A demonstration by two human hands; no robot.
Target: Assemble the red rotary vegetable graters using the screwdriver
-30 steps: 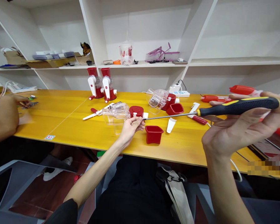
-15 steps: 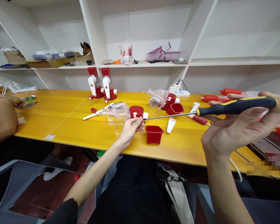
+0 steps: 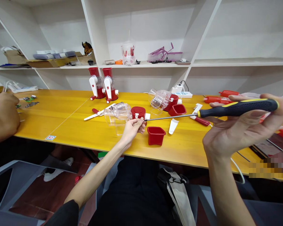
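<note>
My right hand [image 3: 235,135] holds a long screwdriver [image 3: 240,108] by its black and yellow handle, with the shaft pointing left, nearly level. At the tip, my left hand [image 3: 134,128] is closed in a pinch; whatever small piece lies between thumb and fingers is hidden. Just behind the left hand are a clear plastic grater housing [image 3: 119,113], lying on the table, and a red base [image 3: 138,112]. A red square cup [image 3: 156,136] stands right of the left hand, and a white tapered part [image 3: 173,126] lies below the shaft.
On the yellow table [image 3: 70,125], two assembled red-and-white rotary graters [image 3: 109,85] stand at the back. A second clear housing [image 3: 159,99] and a red hopper [image 3: 177,110] lie further right. White crank handles [image 3: 99,113] lie around. A co-worker's hands [image 3: 6,103] handle small metal parts at left.
My two hands and the screwdriver stay almost in place, with only a slight shift of the handle. At the far left, the co-worker's hands have moved a little.
</note>
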